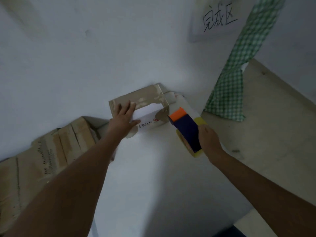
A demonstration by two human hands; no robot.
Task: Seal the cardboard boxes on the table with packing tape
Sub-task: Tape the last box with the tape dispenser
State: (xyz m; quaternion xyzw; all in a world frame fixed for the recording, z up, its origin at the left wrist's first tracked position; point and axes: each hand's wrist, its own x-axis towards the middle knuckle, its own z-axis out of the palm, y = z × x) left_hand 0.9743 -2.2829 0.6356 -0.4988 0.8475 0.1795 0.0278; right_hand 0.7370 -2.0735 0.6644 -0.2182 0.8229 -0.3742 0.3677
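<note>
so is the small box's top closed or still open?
Closed, it seems: left hand presses the box top flat, no flap standing. Right hand holds the tape dispenser at its right end.

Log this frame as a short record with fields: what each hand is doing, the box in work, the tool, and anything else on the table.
left hand: left hand rests flat on the small box, fingers spread
right hand: right hand grips the tape dispenser
box in work: small box, brown and white, printed side
tool: tape dispenser, orange, blue and yellow, nose at the box's right end
other boxes: larger cardboard box at left
surface: white table
extras: green checked cloth; handwritten sign
</note>
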